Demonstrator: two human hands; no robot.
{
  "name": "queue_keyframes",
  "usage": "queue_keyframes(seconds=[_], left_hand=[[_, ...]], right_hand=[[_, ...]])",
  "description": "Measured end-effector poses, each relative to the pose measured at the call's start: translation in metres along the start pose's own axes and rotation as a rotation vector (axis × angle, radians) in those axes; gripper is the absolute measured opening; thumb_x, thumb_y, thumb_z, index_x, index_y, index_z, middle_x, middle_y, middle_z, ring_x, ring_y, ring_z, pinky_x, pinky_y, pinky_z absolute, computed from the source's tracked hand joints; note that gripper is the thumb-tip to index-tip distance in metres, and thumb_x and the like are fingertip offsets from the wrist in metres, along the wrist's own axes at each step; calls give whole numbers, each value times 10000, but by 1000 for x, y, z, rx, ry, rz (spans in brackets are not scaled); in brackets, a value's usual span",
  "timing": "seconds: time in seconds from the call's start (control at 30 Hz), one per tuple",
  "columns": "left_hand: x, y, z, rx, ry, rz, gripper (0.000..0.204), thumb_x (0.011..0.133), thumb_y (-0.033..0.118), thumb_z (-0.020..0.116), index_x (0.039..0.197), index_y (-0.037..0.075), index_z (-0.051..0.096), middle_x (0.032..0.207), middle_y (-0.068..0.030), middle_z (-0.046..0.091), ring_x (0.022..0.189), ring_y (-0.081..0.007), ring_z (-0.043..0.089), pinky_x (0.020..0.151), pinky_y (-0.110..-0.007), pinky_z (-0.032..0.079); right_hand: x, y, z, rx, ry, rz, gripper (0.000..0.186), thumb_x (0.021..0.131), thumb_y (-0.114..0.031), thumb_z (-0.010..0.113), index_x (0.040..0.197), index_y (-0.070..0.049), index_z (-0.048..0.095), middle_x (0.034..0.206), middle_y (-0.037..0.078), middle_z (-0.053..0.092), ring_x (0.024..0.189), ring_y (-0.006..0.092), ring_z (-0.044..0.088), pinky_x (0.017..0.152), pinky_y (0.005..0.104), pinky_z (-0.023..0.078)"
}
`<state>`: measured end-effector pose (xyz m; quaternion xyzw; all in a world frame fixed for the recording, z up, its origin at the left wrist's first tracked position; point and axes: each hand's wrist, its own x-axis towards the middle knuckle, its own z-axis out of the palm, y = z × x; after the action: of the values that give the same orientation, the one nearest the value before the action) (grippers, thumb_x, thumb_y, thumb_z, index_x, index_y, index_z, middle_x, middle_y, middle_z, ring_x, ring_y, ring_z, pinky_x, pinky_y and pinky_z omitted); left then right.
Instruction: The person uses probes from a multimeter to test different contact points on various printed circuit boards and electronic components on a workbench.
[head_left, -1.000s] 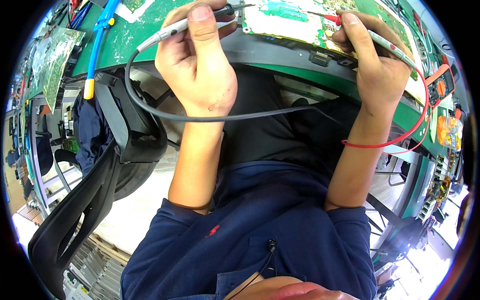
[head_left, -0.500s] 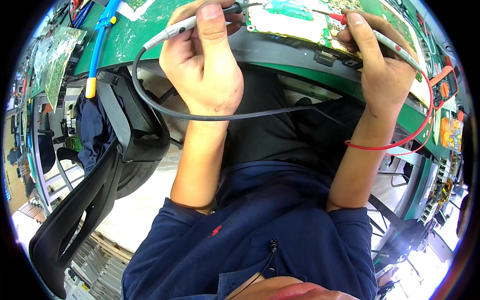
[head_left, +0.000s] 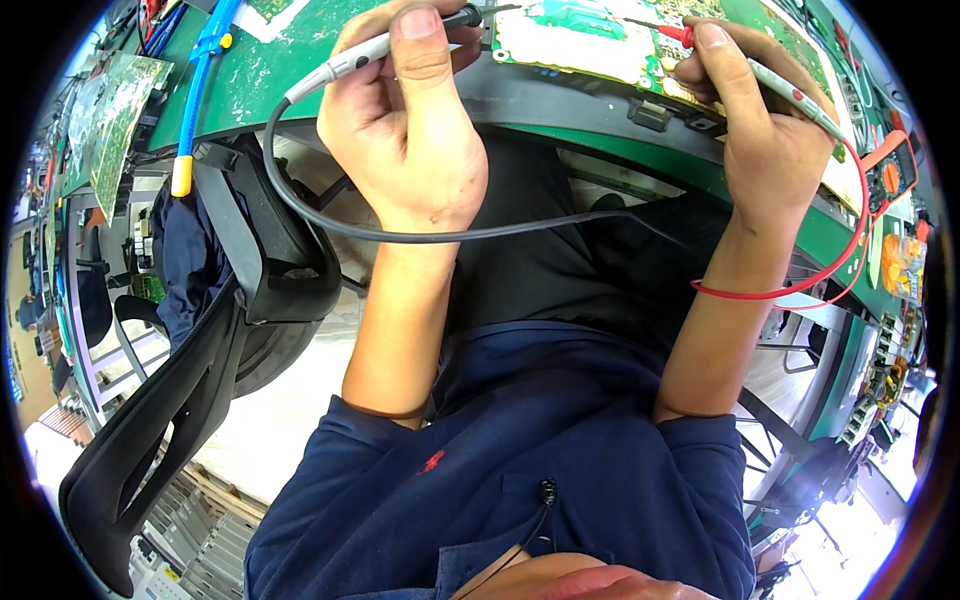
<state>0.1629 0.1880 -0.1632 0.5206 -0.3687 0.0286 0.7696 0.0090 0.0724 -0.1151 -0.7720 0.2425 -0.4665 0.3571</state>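
Note:
My left hand (head_left: 410,130) is closed round a grey and black test probe (head_left: 350,62), its metal tip reaching the left side of a circuit board (head_left: 560,55). From that probe a black lead loops down across my left wrist. Between the fingers of my right hand (head_left: 765,120) is a red-tipped test probe (head_left: 790,92), whose thin tip points left over the board. Its red lead (head_left: 850,235) curls round past my right forearm. Glare washes out part of the board, so I cannot tell whether either tip touches it.
The board lies at the front edge of a green-topped workbench (head_left: 290,80). A blue tube with a yellow end (head_left: 200,100) hangs over the edge at left. Another circuit board (head_left: 118,120) sticks out farther left. A black chair (head_left: 230,300) stands beside me; an orange-and-black tool (head_left: 888,170) is at right.

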Motion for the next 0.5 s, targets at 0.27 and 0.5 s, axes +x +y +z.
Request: queue_keyframes(seconds=[0.27, 0.5], left_hand=[[0, 1, 0, -7, -10, 3, 355, 973, 293, 523, 992, -51, 608, 946, -142, 647, 817, -233, 675, 718, -368, 595], [0, 0, -1, -17, -15, -4, 347, 973, 291, 523, 998, -44, 608, 952, -142, 652, 817, -233, 676, 718, -365, 594]], right_hand=[[1, 1, 0, 2, 3, -7, 159, 876, -87, 639, 933, 50, 694, 723, 74, 659, 673, 115, 630, 641, 210, 496], [1, 1, -1, -14, -7, -28, 160, 877, -86, 636, 932, 52, 694, 721, 71, 658, 678, 115, 632, 654, 212, 504]])
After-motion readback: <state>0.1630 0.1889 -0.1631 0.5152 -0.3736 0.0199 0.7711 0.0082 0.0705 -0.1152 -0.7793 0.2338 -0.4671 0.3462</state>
